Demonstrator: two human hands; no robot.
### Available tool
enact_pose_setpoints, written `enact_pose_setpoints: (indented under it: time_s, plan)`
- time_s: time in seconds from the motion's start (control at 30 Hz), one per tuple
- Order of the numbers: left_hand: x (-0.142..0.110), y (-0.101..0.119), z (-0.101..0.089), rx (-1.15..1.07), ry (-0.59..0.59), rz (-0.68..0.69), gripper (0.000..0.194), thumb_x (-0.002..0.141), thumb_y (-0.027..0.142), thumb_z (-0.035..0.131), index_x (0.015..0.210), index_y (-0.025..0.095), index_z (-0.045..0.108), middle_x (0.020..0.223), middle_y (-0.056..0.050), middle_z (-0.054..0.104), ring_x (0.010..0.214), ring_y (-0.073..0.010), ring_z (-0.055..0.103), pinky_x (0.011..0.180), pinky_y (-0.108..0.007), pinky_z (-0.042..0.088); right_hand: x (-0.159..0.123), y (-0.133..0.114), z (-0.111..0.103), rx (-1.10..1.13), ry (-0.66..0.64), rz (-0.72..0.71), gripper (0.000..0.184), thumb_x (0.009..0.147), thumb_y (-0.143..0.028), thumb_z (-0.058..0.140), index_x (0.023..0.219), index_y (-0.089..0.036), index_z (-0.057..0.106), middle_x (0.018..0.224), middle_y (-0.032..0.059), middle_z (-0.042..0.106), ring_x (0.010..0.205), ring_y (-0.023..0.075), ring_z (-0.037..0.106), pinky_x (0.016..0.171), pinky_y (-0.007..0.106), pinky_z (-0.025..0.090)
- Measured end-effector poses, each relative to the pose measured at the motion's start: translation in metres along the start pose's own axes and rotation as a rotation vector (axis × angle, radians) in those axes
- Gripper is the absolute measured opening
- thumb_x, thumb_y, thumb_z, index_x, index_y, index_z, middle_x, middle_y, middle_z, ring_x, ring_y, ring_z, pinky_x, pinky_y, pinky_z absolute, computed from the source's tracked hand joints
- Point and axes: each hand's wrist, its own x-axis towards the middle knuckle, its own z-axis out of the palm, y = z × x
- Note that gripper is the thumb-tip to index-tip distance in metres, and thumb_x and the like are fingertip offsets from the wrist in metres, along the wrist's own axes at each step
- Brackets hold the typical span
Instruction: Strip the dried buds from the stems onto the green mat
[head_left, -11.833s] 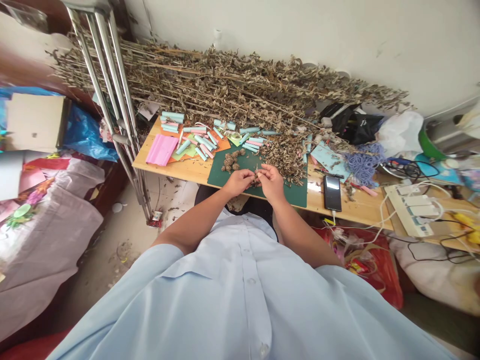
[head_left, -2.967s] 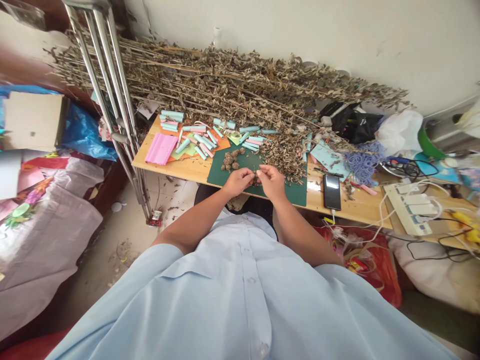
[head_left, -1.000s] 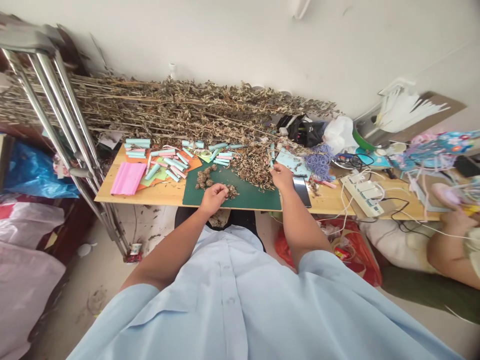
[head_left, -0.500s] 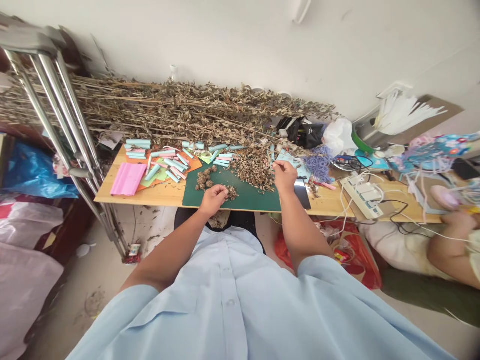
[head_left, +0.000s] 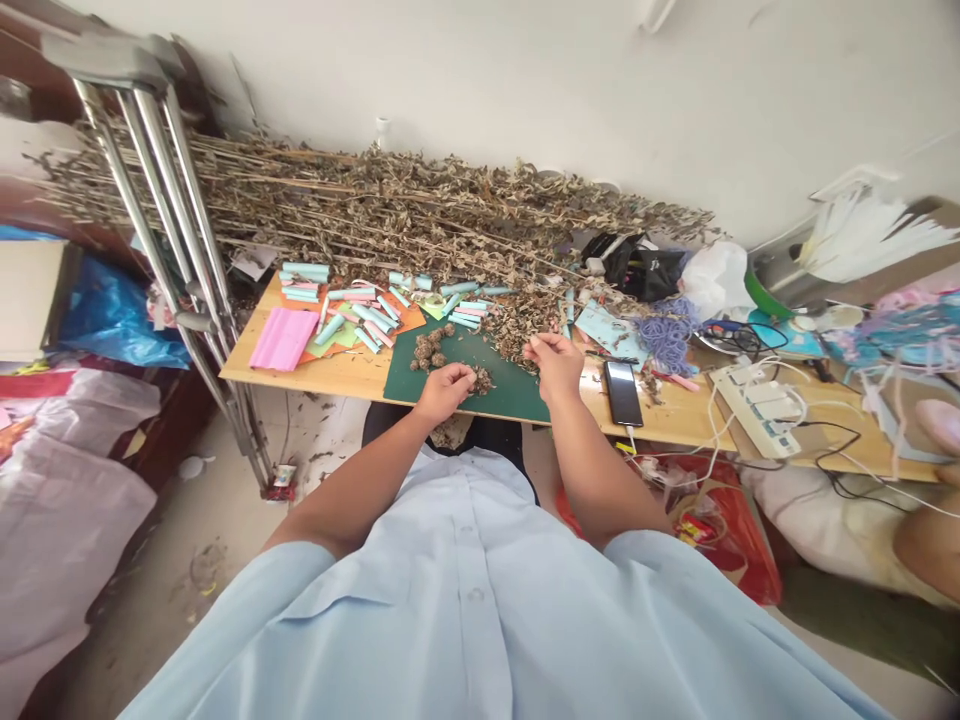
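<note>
Dried seed heads (head_left: 427,350) lay in a small cluster on the far left part of a green cutting mat (head_left: 499,405), and a smaller heap of crumbled bits (head_left: 482,380) sat nearer the mat's near edge. From the head view, the left hand (head_left: 444,392) was just beside that smaller heap, on its left, with the fingertips at or touching its edge. The right hand (head_left: 555,365) was to the right of the heap, near the foot of a larger leaf heap (head_left: 517,330) at the mat's far right.

Neither heap showed a clear long axis; both were loose and irregular. Both forearms came in from the near side and angled toward each other. The left hand was palm down with its fingers loosely curled, only partly closed. The right hand was raised, with its fingers drawn together in a loose pinch. Whether either hand had hold of a small bit, I cannot tell.

Beyond the mat, on the wooden table (head_left: 352,375), lay pink paper (head_left: 283,340) and scattered paper tubes (head_left: 367,322). Long dried branches (head_left: 375,200) lay along the far edge, with crutches (head_left: 154,200) leaning at the left. To the right lay a phone (head_left: 619,392), blue yarn (head_left: 664,340) and a power strip (head_left: 754,410). Another person's arm (head_left: 930,540) showed at the near right.
</note>
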Motion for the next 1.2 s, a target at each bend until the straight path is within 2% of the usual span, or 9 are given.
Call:
enact_pose_setpoints:
  time_s: [0.2, 0.33, 0.5, 0.7, 0.83, 0.97, 1.2]
  plan:
    - [-0.004, 0.002, -0.002, 0.068, -0.017, 0.047, 0.036, 0.08, 0.047, 0.072, 0.093, 0.014, 0.066, 0.061, 0.003, 0.057, 0.047, -0.0062, 0.045, 0.046, -0.021, 0.034, -0.065, 0.011, 0.033, 0.012, -0.191, 0.101, 0.023, 0.072, -0.039, 0.077, 0.083, -0.021, 0.068, 0.071, -0.0005, 0.069, 0.068, 0.0174, 0.069, 0.068, 0.035, 0.06]
    - [-0.006, 0.007, -0.003, 0.031, -0.02, 0.054, 0.036, 0.084, 0.049, 0.068, 0.084, 0.014, 0.061, 0.058, 0.003, 0.054, 0.047, -0.0056, 0.043, 0.046, -0.02, 0.032, -0.085, 0.016, 0.041, -0.021, -0.247, 0.122, 0.022, 0.073, -0.039, 0.077, 0.081, -0.021, 0.069, 0.07, 0.0003, 0.07, 0.067, 0.018, 0.068, 0.061, 0.032, 0.058]
    - [-0.005, 0.006, -0.003, -0.014, -0.025, 0.032, 0.035, 0.083, 0.047, 0.069, 0.079, 0.014, 0.059, 0.055, 0.003, 0.053, 0.045, -0.0053, 0.042, 0.045, -0.02, 0.031, -0.089, 0.016, 0.038, -0.032, -0.266, 0.136, 0.023, 0.072, -0.04, 0.077, 0.081, -0.02, 0.07, 0.072, 0.0009, 0.071, 0.068, 0.0178, 0.069, 0.058, 0.03, 0.057]
    - [-0.003, 0.004, -0.003, -0.065, -0.036, 0.023, 0.034, 0.083, 0.046, 0.071, 0.079, 0.015, 0.057, 0.053, 0.004, 0.051, 0.043, -0.0053, 0.042, 0.043, -0.02, 0.029, -0.088, 0.017, 0.035, -0.013, -0.27, 0.167, 0.03, 0.073, -0.044, 0.076, 0.09, -0.021, 0.068, 0.077, -0.0001, 0.071, 0.071, 0.0177, 0.071, 0.066, 0.033, 0.061]
    - [-0.003, 0.007, -0.002, -0.107, -0.02, 0.013, 0.034, 0.082, 0.044, 0.071, 0.076, 0.015, 0.055, 0.058, 0.002, 0.055, 0.043, -0.0046, 0.042, 0.043, -0.021, 0.03, -0.087, 0.018, 0.034, 0.026, -0.262, 0.224, 0.034, 0.079, -0.051, 0.069, 0.097, -0.023, 0.065, 0.085, 0.0006, 0.072, 0.065, 0.0161, 0.07, 0.06, 0.032, 0.06]
    - [-0.004, 0.01, -0.001, -0.1, -0.007, -0.005, 0.033, 0.082, 0.043, 0.071, 0.077, 0.015, 0.055, 0.061, 0.002, 0.058, 0.043, -0.004, 0.042, 0.043, -0.02, 0.03, -0.086, 0.018, 0.03, 0.025, -0.278, 0.232, 0.038, 0.078, -0.054, 0.07, 0.099, -0.023, 0.064, 0.084, 0.0003, 0.071, 0.064, 0.0146, 0.069, 0.057, 0.029, 0.059]
    - [-0.004, 0.008, -0.001, -0.07, -0.014, 0.019, 0.03, 0.083, 0.041, 0.07, 0.078, 0.014, 0.057, 0.064, 0.001, 0.059, 0.044, -0.0044, 0.043, 0.043, -0.02, 0.031, -0.086, 0.02, 0.032, -0.019, -0.289, 0.17, 0.04, 0.069, -0.042, 0.08, 0.099, -0.021, 0.065, 0.081, -0.0003, 0.071, 0.068, 0.0161, 0.07, 0.06, 0.03, 0.059]
